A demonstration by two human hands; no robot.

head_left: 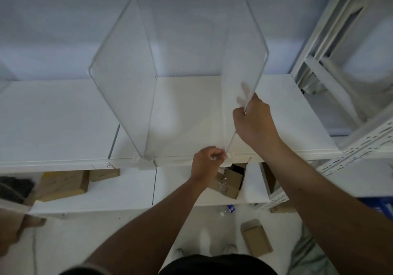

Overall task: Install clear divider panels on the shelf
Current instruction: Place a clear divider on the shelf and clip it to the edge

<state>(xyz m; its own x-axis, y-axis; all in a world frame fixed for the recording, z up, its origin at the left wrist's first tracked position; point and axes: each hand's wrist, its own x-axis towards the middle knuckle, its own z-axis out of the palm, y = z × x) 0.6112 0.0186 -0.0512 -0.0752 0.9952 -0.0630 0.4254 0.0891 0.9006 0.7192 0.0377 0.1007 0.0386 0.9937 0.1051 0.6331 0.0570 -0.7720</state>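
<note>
Two clear divider panels stand upright on the white shelf point(53, 125). The left panel point(125, 76) sits in a white clip point(145, 162) at the shelf's front edge, untouched. The right panel point(240, 61) stands further right. My right hand point(255, 123) grips its front edge about halfway up, fingers showing through the plastic. My left hand point(207, 162) pinches the panel's bottom front corner at the shelf's front lip.
A lower shelf point(119, 191) holds cardboard boxes point(63, 184). More cardboard point(256, 237) and a bottle point(228, 209) lie on the floor. A white metal rack point(340, 61) stands to the right. Another person's hand point(9, 228) with a clear panel shows at the left edge.
</note>
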